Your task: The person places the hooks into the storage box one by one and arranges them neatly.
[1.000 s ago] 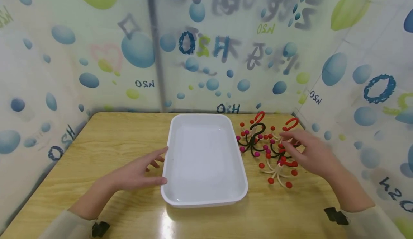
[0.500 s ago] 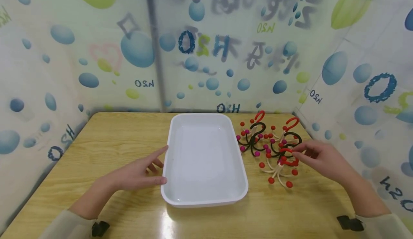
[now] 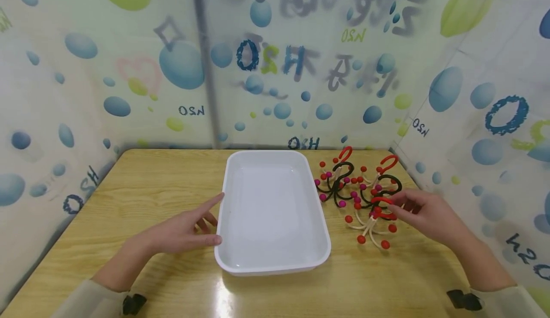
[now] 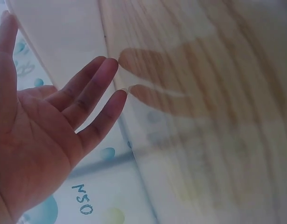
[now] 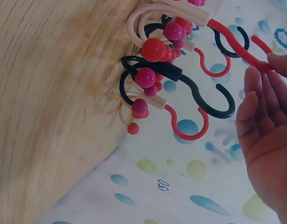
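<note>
A white rectangular tray (image 3: 275, 213) lies on the wooden table. At its left rim, my left hand (image 3: 180, 232) has thumb and index fingertip against the edge, with the other fingers loosely bent. To the right of the tray stands a cluster of multi-prong hanging hooks with ball-tipped arms. My right hand (image 3: 429, 217) pinches the red curved top of the nearest cream-armed hanging hook (image 5: 232, 37) between thumb and fingers. Its prongs, tipped with red balls, spread over the table. Just behind it is a black hanging hook (image 3: 392, 180) with magenta balls, partly covered by my fingers.
Another black hanging hook (image 3: 336, 189) stands close to the tray's right rim. Farther back are two red-topped ones, at the left (image 3: 345, 153) and at the right (image 3: 390, 163). Printed walls (image 3: 275, 93) with blue and green dots border the table's back and sides.
My right hand has moved right and toward me, from over the black hanging hook to the red top of the front one, which it now pinches. My left hand stays at the tray.
</note>
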A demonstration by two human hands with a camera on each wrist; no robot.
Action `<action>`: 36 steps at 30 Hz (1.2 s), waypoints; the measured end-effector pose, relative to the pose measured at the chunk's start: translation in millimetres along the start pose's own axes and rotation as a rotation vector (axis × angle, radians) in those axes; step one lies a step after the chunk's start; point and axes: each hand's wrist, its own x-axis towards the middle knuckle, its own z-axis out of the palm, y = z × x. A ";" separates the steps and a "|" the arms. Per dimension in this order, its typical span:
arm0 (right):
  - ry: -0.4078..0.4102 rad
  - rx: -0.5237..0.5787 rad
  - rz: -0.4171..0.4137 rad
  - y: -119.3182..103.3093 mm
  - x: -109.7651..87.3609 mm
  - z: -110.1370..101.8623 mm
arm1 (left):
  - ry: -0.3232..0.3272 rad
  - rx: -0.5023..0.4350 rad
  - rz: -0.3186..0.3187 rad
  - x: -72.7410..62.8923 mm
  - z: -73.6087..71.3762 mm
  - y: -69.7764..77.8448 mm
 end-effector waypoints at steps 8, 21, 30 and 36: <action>0.068 0.011 -0.061 -7.2 -0.5 2.5 | -0.017 -0.018 0.013 2.2 -0.4 3.2; 0.198 0.002 -0.159 -35.1 13.0 -2.8 | -0.037 -0.011 -0.010 1.8 -1.4 3.0; 0.209 0.063 -0.164 -70.8 39.6 -3.4 | -0.035 -0.014 0.013 1.2 -0.4 2.1; 0.144 0.122 -0.128 -100.9 71.2 3.2 | -0.040 0.004 -0.047 0.3 -1.4 2.0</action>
